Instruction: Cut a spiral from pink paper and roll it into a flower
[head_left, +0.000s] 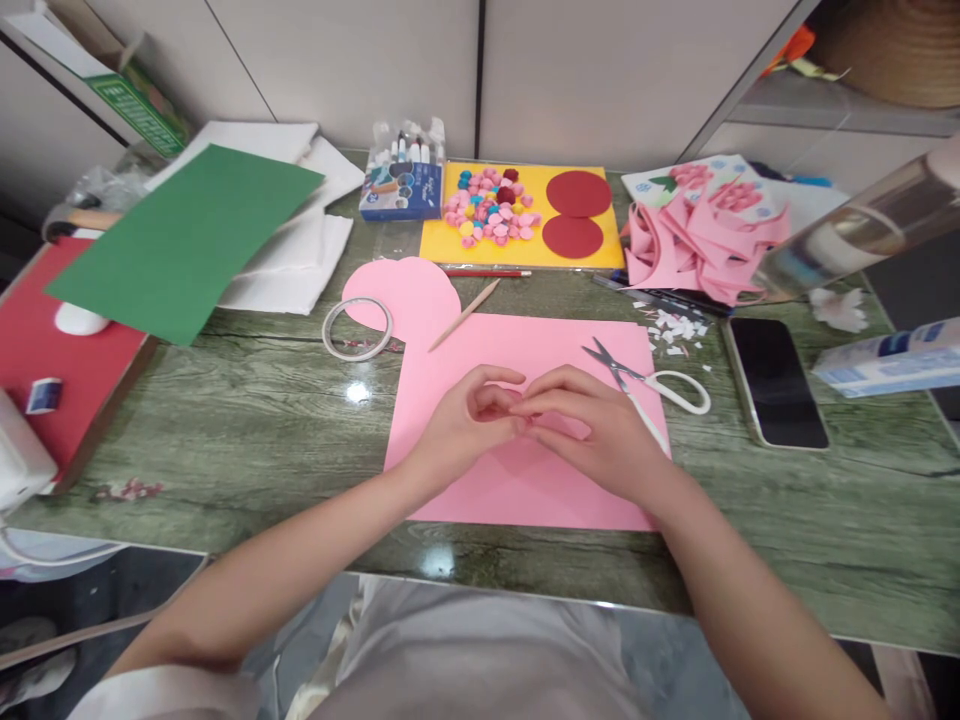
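Note:
Over a pink paper sheet (480,490), the fingertips of my left hand (472,415) and my right hand (600,430) meet. Both hands are closed in a pinch, and whatever lies between the fingers is too small or hidden to make out. White-handled scissors (679,392) lie by my right hand, partly on the sheet, with their blades apart. A wooden stick with pointed ends (465,315) rests at the sheet's top left. Beside it are overlapping pink paper circles (416,295) and a roll of tape (327,330).
Small colourful paper pieces (491,210) and dark red circles (574,237) lie on yellow paper (439,245) at the back. Pink scraps (697,245) and a phone (780,380) are on the right. Green paper (187,240) and a marker box (403,190) stand left of centre.

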